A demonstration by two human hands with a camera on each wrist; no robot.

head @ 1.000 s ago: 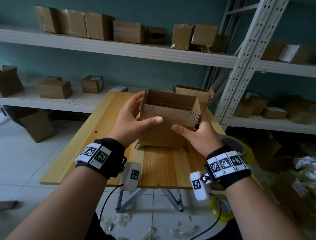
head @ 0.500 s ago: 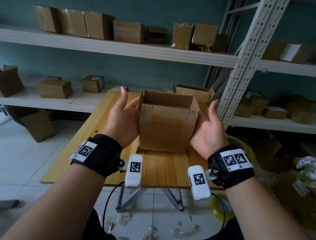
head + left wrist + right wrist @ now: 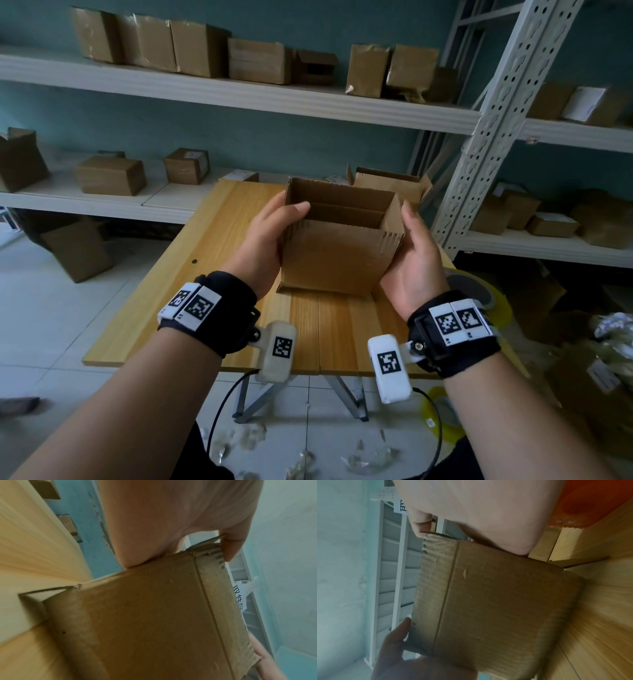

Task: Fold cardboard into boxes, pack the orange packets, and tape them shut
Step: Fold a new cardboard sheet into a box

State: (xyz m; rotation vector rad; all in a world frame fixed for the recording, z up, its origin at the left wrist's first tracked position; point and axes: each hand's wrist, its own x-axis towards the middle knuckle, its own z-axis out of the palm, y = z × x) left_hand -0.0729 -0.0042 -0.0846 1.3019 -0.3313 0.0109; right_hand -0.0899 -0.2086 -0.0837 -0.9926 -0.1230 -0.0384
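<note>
The open box (image 3: 339, 253) stands upright on the surface (image 3: 212, 240), mouth up, squarely between both hands: left hand (image 3: 265, 245) grips its left wall, right hand (image 3: 412, 260) cups its right.

Taped cartons (image 3: 202, 44) line white wall shelves (image 3: 239, 92) behind a wooden table (image 3: 212, 240).

wall (image 3: 239, 137): teal | shelving (image 3: 239, 97): white metal | table (image 3: 212, 246): light wood | floor (image 3: 51, 308): pale tiles

Head view looks down over the counter (image 3: 212, 246); both wrist views sit close beside the same cardboard box (image 3: 337, 260) — opposite sides.
</note>
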